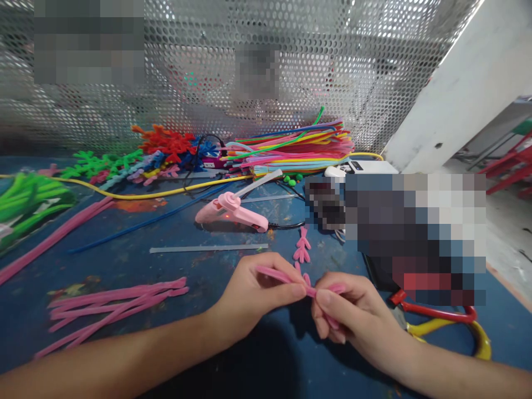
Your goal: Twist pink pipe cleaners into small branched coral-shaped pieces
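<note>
Hands met low in the centre of the head view, over a blue table (174, 227). The left hand (253, 293) came in from the lower left, its fingers closed in a pinch on a pink pipe cleaner (278, 275). The right hand (353, 316) came in from the lower right, its thumb and forefinger likewise pinched shut on the same pipe cleaner, just beside the left thumb tip. The pipe cleaner's long axis ran roughly left to right across the frame, dipping slightly toward the right hand, so each hand held one end of a short span and neither was clearly nearer its middle. Small pink twisted pieces (302, 246) lay just above the hands. A pink glue gun (230, 213) rested farther up at centre, with a clear glue stick (208, 249) lying between it and the hands. Cut pink pipe cleaners (116, 302) lay at lower left, a bundle of coloured ones (291, 147) at upper centre, and scissors (449, 321) with red and yellow handles at lower right.
</note>
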Available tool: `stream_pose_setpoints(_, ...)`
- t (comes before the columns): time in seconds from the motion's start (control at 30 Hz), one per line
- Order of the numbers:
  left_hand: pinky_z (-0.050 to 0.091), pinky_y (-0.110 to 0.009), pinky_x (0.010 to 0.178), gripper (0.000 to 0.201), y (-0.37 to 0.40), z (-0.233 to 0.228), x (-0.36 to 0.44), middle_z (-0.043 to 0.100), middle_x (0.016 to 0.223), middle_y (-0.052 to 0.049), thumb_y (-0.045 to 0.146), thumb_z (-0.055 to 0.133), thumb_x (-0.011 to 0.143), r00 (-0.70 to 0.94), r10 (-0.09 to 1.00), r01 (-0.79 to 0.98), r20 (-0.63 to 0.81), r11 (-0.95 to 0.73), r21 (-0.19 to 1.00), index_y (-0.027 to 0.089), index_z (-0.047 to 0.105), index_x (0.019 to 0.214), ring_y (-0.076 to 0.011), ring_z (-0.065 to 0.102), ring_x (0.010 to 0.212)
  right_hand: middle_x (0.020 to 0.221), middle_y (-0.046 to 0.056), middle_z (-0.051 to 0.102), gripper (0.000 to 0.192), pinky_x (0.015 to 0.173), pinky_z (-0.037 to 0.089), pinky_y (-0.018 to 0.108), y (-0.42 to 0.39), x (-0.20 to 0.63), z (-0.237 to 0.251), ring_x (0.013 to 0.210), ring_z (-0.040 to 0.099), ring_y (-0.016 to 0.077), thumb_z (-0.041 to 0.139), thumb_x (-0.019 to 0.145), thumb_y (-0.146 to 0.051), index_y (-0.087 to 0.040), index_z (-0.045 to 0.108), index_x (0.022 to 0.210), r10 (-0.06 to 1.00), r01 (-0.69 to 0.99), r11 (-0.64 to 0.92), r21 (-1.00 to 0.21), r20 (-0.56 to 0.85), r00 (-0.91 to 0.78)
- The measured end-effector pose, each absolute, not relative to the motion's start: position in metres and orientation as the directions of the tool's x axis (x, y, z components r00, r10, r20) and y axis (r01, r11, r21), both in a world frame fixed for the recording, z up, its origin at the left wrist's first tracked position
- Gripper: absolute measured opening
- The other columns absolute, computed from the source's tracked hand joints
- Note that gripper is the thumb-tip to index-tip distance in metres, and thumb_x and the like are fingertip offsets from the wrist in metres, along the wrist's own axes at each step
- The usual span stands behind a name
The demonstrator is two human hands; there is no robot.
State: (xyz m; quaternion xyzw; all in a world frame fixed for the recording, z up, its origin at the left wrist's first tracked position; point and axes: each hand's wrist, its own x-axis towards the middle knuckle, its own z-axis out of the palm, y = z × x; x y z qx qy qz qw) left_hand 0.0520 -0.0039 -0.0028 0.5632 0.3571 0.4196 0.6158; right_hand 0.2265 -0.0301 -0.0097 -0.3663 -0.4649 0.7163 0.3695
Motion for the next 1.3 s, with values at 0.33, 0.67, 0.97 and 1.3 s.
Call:
stream_pose_setpoints(0.33, 0.027, -0.031, 0.097, 0.036, 0.001, 0.015, 0.023, 0.070, 0.096, 0.006, 0.014, 0.053, 0.078, 0.659, 0.455, 0.399, 0.599, -0.886, 0.235, 0.035, 0.060, 0.107, -0.0148, 0.062, 0.089, 0.041, -0.003, 0.048, 0.032, 0.032, 0.016, 0.015, -0.028, 0.221, 0.004, 0.030, 0.024, 0.0005, 0.054, 0.078, -0.030, -0.013, 0.046, 0.052, 0.671, -0.370, -0.710, -0.599, -0.419, -0.611)
stream_pose_setpoints(0.67, 0.027, -0.039, 0.100, 0.019, -0.002, 0.006, 0.031, 0.070, 0.084, 0.006, 0.016, 0.052, 0.079, 0.641, 0.172, 0.447, 0.748, -0.876, -0.182, 0.024, 0.068, 0.084, -0.0127, 0.059, 0.084, 0.048, -0.001, 0.050, 0.022, 0.033, 0.016, 0.012, -0.027, 0.221, 0.002, 0.036, 0.029, 0.0007, 0.057, 0.076, -0.021, -0.011, 0.053, 0.057, 0.593, -0.372, -0.782, -0.500, -0.416, -0.689)
stream_pose_setpoints(0.97, 0.025, -0.043, 0.104, 0.020, -0.007, 0.010, 0.031, 0.069, 0.086, 0.004, 0.018, 0.049, 0.080, 0.687, 0.100, 0.467, 0.720, -0.820, -0.331, 0.024, 0.068, 0.078, -0.0123, 0.060, 0.090, 0.040, -0.004, 0.045, 0.018, 0.033, 0.014, 0.015, -0.028, 0.221, 0.005, 0.032, 0.024, 0.0006, 0.057, 0.071, -0.017, -0.012, 0.055, 0.054, 0.698, -0.368, -0.688, -0.626, -0.431, -0.572)
stream_pose_setpoints(1.3, 0.021, -0.049, 0.106, 0.025, -0.011, 0.003, 0.034, 0.068, 0.082, 0.004, 0.014, 0.044, 0.083, 0.655, 0.125, 0.482, 0.745, -0.828, -0.286, 0.022, 0.067, 0.077, -0.0121, 0.060, 0.089, 0.043, -0.004, 0.047, 0.011, 0.034, 0.010, 0.016, -0.028, 0.220, 0.005, 0.034, 0.025, 0.0003, 0.059, 0.067, -0.016, -0.012, 0.056, 0.057, 0.677, -0.300, -0.708, -0.639, -0.495, -0.545)
